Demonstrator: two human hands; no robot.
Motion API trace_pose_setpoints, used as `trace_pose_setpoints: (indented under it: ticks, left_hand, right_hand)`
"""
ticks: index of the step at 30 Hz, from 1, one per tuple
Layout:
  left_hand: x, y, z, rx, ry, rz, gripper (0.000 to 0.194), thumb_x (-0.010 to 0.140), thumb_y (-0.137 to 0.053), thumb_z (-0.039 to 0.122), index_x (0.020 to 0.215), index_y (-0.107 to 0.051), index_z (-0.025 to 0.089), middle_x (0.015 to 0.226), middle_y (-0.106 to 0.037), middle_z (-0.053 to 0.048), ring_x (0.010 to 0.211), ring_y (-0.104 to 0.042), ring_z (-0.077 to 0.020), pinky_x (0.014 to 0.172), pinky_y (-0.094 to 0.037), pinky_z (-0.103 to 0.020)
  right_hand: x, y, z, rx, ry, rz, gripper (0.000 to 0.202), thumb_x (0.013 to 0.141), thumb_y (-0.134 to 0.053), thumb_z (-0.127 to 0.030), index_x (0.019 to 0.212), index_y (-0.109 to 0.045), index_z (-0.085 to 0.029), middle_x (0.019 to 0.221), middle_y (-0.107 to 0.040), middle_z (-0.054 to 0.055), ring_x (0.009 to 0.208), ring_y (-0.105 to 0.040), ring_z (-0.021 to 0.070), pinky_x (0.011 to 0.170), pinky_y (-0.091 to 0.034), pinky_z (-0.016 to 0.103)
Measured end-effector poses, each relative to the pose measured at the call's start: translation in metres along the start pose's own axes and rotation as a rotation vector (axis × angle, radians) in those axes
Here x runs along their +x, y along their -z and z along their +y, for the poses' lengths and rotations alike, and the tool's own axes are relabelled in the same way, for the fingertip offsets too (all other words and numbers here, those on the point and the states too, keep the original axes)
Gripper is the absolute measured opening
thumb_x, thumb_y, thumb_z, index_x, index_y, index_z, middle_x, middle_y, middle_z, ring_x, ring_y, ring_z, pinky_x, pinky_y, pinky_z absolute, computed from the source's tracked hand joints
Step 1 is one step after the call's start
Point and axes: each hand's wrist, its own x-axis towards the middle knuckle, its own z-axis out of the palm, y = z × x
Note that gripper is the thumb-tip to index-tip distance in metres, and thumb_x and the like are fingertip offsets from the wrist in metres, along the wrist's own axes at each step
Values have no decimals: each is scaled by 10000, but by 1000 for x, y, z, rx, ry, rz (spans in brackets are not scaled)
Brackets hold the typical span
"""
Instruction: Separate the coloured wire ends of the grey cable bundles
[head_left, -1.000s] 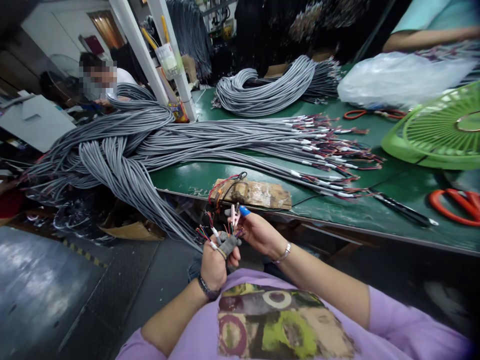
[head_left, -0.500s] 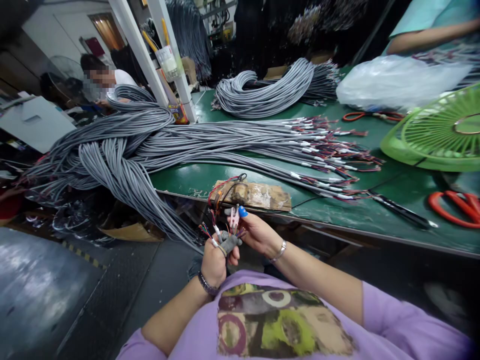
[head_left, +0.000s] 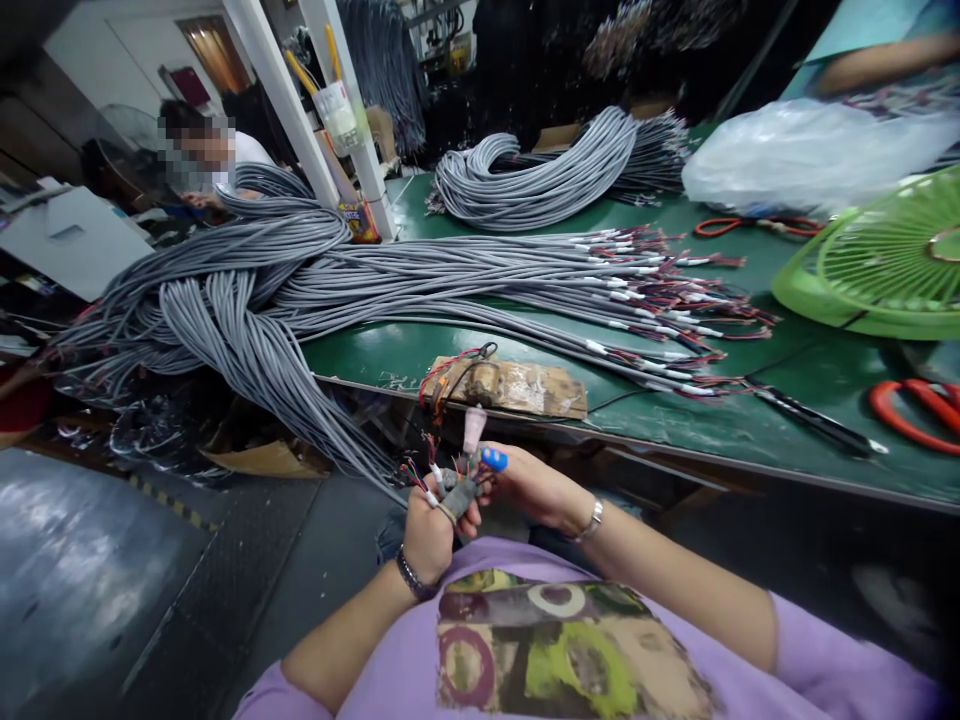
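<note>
My left hand (head_left: 433,530) is closed around the end of a grey cable, whose thin coloured wires (head_left: 414,476) fan out above the fist. Grey coverings sit on some of its fingers. Close against it on the right, my right hand (head_left: 525,485) pinches at the wires, a blue cover (head_left: 494,459) on one fingertip; what lies between its fingers is too small to make out. A pale pink tapered piece (head_left: 474,428) stands just above the fingertips, at the edge of a wooden board (head_left: 532,388) with red and black leads.
Grey cables (head_left: 420,270) with stripped ends lie across the green table (head_left: 660,440). A coiled bundle (head_left: 540,190), plastic bag (head_left: 795,160), green fan (head_left: 885,265), black tool (head_left: 817,418) and red-handled scissors (head_left: 915,410) are beyond. Another person (head_left: 199,150) sits at the back left.
The pink piece, earlier beside my right fingertips, now points up toward the board. My right hand has moved slightly down and right, its blue-covered finger now lying more sideways. My left hand keeps its hold.
</note>
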Motion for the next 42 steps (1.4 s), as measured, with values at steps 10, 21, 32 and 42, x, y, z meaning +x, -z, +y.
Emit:
trace_pose_setpoints:
  ticks: [10, 21, 32, 42]
  left_hand:
    - [-7, -1, 5, 139, 31, -28, 302, 714, -694, 434, 673, -577, 159, 498, -605, 14, 389, -515, -86, 411, -382, -191]
    - [-8, 2, -2, 109, -1, -4, 348, 774, -626, 474, 659, -567, 151, 523, -612, 4, 392, -512, -76, 399, -343, -184]
    - [-4, 4, 0, 123, 104, -120, 361, 724, -662, 465, 576, -563, 150, 449, -569, -2, 368, -488, -89, 398, -353, -196]
    - [-3, 3, -6, 78, 72, -44, 402, 757, -619, 497, 571, -576, 143, 488, -605, -23, 388, -502, -81, 406, -312, -193]
  right_hand:
    - [-19, -14, -16, -351, 72, 133, 327, 647, -762, -423, 694, -581, -154, 615, -566, -21, 570, -456, 94, 547, -364, 222]
    - [-15, -13, -5, -331, 84, 211, 289, 663, -746, -396, 682, -611, -142, 602, -567, -19, 538, -437, 80, 531, -347, 223]
    - [-14, -22, -1, -417, 176, 260, 321, 641, -746, -433, 650, -564, -168, 602, -595, -10, 545, -502, 114, 541, -410, 253]
    - [-11, -17, -1, -354, 170, 254, 368, 618, -763, -468, 633, -550, -169, 562, -576, -22, 537, -481, 103, 561, -399, 254]
